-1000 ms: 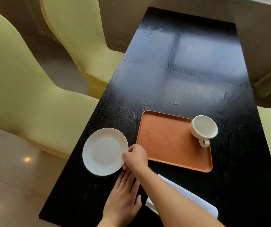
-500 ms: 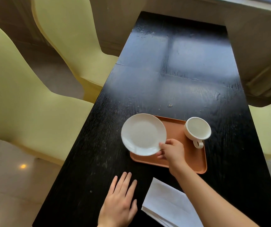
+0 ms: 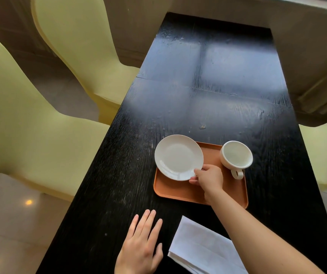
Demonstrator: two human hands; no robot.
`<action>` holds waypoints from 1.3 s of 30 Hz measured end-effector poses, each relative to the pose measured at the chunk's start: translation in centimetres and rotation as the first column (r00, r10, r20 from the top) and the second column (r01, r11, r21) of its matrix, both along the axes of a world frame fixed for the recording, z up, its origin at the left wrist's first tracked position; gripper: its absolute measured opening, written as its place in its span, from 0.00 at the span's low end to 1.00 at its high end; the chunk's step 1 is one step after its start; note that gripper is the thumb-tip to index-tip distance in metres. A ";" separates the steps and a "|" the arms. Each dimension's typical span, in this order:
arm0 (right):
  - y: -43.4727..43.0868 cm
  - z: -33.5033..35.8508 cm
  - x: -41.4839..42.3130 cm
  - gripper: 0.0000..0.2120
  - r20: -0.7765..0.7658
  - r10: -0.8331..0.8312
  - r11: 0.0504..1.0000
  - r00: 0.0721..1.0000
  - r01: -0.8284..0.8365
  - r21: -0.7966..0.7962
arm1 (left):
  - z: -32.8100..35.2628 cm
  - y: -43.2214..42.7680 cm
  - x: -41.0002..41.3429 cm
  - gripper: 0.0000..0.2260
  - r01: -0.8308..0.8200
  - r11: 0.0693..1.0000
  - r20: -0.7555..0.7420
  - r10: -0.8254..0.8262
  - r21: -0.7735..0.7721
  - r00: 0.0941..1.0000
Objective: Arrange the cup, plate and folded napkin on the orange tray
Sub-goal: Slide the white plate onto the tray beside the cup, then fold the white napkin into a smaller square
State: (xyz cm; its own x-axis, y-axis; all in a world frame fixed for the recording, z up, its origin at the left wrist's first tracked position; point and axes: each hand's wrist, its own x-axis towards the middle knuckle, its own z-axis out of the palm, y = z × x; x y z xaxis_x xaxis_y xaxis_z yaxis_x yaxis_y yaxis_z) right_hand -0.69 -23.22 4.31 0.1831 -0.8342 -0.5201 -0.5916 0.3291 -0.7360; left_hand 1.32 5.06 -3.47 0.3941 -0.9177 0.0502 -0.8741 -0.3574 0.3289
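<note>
My right hand [image 3: 208,177] pinches the near right rim of a small white plate [image 3: 178,157], which sits tilted over the far left corner of the orange tray [image 3: 180,189] and overhangs its left edge. A white cup [image 3: 236,156] with its handle toward me stands at the tray's far right corner. A folded white napkin [image 3: 202,248] lies on the black table [image 3: 208,91] in front of the tray, partly under my right forearm. My left hand [image 3: 142,248] rests flat, fingers spread, on the table left of the napkin.
Pale yellow chairs [image 3: 30,131] line the table's left side, and another stands at the right edge [image 3: 324,151]. The table's left edge runs close to my left hand. A small crumb [image 3: 202,126] lies beyond the tray.
My right hand lifted the plate from the table left of the tray and carried it rightward over the tray's far left corner. The left hand stayed flat on the table.
</note>
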 end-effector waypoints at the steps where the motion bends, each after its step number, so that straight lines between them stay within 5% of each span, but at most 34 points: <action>1: 0.1 0.0 -0.1 0.05 -0.026 0.031 0.999 0.999 -0.032 -0.036 | -0.1 0.0 0.0 0.29 0.000 1.000 -0.003 0.000 -0.006 1.000; 5: 1.0 0.5 -1.4 0.04 -0.038 0.073 0.986 0.997 -0.078 -0.147 | -0.3 0.1 0.0 0.29 0.002 1.000 -0.014 -0.002 -0.010 1.000; 12: 4.1 2.5 -8.0 0.10 0.081 0.082 0.995 0.993 -0.077 -0.061 | 0.7 0.2 0.1 0.28 -0.009 0.997 -0.083 0.015 0.074 0.996; 17: 5.8 3.5 -14.5 0.11 -0.104 0.176 0.969 0.979 -0.191 -0.156 | 3.0 -1.1 -1.0 0.24 -0.140 0.975 -0.151 0.167 0.174 0.974; 21: 6.5 3.2 -18.7 0.16 -0.429 0.337 0.866 0.838 -0.455 -0.208 | 5.4 -2.9 -3.0 0.22 -0.305 0.930 -0.239 0.350 0.204 0.906; 27: 7.4 2.4 -20.5 0.31 -0.678 0.448 0.751 0.582 -0.657 -0.067 | 7.3 -5.0 -4.7 0.28 -0.339 0.866 -0.231 0.438 0.369 0.869; 31: 7.7 2.0 -20.7 0.26 -0.756 0.443 0.709 0.481 -0.704 -0.032 | 7.7 -6.1 -5.3 0.31 -0.349 0.831 -0.261 0.486 0.433 0.834; 37: 7.6 1.3 -21.2 0.03 -0.651 0.448 0.751 0.613 -0.653 -0.099 | 8.4 -7.1 -6.3 0.19 -0.370 0.796 -0.283 0.539 0.479 0.793; 39: 7.2 1.8 -20.8 0.04 -0.574 0.455 0.776 0.681 -0.619 -0.119 | 8.5 -7.2 -6.4 0.13 -0.385 0.783 -0.310 0.569 0.489 0.762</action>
